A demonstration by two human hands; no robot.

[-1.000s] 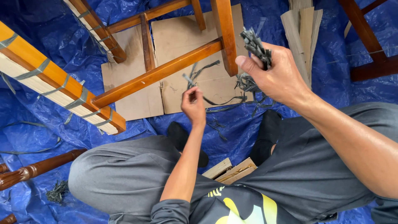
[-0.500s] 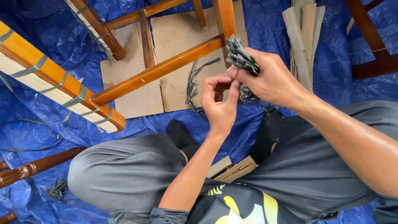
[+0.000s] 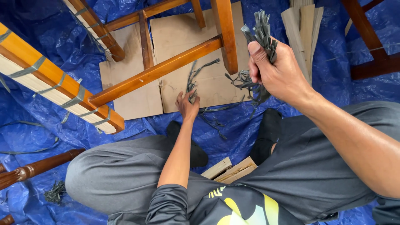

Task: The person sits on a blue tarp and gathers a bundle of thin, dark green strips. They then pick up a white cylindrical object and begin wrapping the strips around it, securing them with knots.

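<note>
Looks like the gathering-up stage: right hand (image 3: 277,73) is clenched around a bundle of grey strips (image 3: 262,31), held up over the cardboard (image 3: 175,37) by the wooden chair frame (image 3: 166,68). Left hand (image 3: 187,104) is down on the cardboard with its fingers pinching a loose grey strip (image 3: 196,77). I'd guess the next move needs that strip lifted clean and tucked into the bundle without loosening the right hand's grasp.

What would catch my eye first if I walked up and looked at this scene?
Most likely the right hand, raised at the upper middle and clutching a bundle of grey strips. Below it, the left hand reaches down to loose grey strips on the cardboard, under an orange wooden frame. A bright blue tarp covers the ground all around.
</note>
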